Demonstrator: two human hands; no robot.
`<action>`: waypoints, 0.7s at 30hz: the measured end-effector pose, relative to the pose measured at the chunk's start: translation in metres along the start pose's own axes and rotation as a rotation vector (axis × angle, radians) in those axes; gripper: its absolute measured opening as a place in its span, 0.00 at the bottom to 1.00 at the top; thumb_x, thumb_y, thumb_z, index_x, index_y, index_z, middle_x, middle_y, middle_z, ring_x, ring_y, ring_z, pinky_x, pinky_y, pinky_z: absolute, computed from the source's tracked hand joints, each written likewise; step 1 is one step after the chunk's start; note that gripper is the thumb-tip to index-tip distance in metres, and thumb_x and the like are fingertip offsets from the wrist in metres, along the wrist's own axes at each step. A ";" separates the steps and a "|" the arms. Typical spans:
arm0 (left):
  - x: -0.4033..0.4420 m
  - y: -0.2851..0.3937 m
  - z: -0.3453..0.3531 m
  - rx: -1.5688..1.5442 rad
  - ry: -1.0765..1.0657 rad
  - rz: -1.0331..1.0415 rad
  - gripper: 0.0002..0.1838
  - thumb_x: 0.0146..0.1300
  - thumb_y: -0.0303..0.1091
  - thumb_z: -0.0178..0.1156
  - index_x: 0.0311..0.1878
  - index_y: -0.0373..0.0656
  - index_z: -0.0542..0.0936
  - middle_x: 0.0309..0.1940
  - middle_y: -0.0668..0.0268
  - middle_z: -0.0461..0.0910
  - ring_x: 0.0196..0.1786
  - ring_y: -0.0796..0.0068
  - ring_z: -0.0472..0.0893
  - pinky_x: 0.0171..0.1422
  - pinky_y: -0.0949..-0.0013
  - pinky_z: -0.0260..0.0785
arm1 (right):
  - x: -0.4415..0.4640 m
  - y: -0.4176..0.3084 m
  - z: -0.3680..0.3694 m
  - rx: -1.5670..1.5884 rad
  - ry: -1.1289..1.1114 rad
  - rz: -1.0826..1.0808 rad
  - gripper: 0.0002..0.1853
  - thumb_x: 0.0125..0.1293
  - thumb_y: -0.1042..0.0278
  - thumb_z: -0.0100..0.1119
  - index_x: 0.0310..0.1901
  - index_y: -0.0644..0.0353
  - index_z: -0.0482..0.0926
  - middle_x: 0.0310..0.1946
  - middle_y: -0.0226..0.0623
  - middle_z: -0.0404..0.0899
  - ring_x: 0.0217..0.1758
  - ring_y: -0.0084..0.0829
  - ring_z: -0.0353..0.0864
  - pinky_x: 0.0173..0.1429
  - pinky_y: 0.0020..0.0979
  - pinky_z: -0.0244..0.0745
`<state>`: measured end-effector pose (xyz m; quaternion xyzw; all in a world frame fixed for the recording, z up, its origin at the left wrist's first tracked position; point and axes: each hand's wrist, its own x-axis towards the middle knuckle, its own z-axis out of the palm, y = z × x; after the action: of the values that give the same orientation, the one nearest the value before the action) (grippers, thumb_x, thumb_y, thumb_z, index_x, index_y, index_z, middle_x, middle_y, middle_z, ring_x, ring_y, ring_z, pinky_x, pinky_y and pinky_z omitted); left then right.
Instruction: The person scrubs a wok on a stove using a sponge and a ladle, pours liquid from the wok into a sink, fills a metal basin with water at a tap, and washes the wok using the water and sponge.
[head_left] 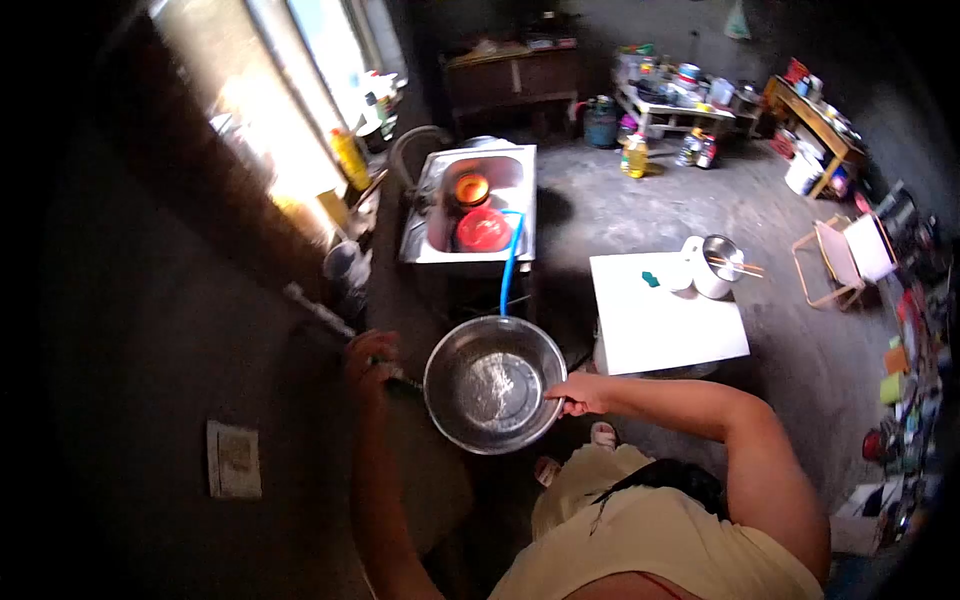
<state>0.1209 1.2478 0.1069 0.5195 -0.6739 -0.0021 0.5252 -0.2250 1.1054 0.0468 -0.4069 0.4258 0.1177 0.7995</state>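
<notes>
My right hand [580, 393] grips the right rim of a round stainless steel basin [460, 425], thumb over the edge. A small patch of whitish stuff [492, 385] lies on the basin's bottom; I cannot tell what it is. To the left of the basin, my left hand [372, 358] is closed in shadow around a long thin stick-like thing [322, 312]. Its pale end points up and left, and a dark green part shows between hand and basin. Its kind is too dim to make out.
Ahead stands a metal sink [520, 165] with a red basin [484, 231] and a blue hose [508, 275] hanging over its front. At right, a white table [665, 325] bears a white pot [712, 280] with chopsticks. A folding chair [835, 255] stands farther right.
</notes>
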 end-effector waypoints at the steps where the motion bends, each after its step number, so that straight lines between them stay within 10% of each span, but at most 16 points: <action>1: 0.000 0.003 0.001 0.067 -0.005 0.011 0.09 0.46 0.27 0.49 0.34 0.42 0.73 0.48 0.56 0.73 0.43 0.65 0.75 0.51 0.59 0.66 | -0.016 0.001 -0.003 -0.014 0.035 0.018 0.13 0.59 0.65 0.54 0.26 0.69 0.75 0.19 0.42 0.74 0.11 0.16 0.61 0.11 0.16 0.50; 6: -0.001 0.033 0.029 -0.026 0.281 -0.438 0.16 0.48 0.30 0.47 0.42 0.39 0.73 0.52 0.58 0.69 0.56 0.63 0.67 0.59 0.58 0.59 | -0.082 0.030 -0.054 0.029 0.090 0.079 0.13 0.57 0.63 0.57 0.27 0.67 0.75 0.13 0.35 0.70 0.09 0.15 0.59 0.10 0.16 0.49; 12: -0.007 0.106 0.101 0.293 0.362 -0.383 0.23 0.56 0.30 0.47 0.57 0.42 0.65 0.56 0.59 0.65 0.57 0.63 0.66 0.59 0.60 0.60 | -0.161 0.098 -0.134 0.328 0.284 -0.144 0.10 0.54 0.67 0.59 0.23 0.61 0.70 0.12 0.29 0.65 0.09 0.14 0.56 0.11 0.17 0.46; 21: -0.040 0.217 0.342 -0.463 0.369 -0.636 0.22 0.58 0.37 0.55 0.55 0.42 0.67 0.52 0.62 0.67 0.41 0.73 0.75 0.44 0.71 0.67 | -0.316 0.221 -0.284 0.595 0.533 -0.328 0.11 0.53 0.72 0.60 0.21 0.63 0.67 0.18 0.35 0.68 0.13 0.15 0.60 0.11 0.17 0.49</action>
<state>-0.2771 1.1902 0.0450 0.5613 -0.3569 -0.2219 0.7130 -0.7020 1.0833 0.0834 -0.2372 0.5626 -0.2482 0.7521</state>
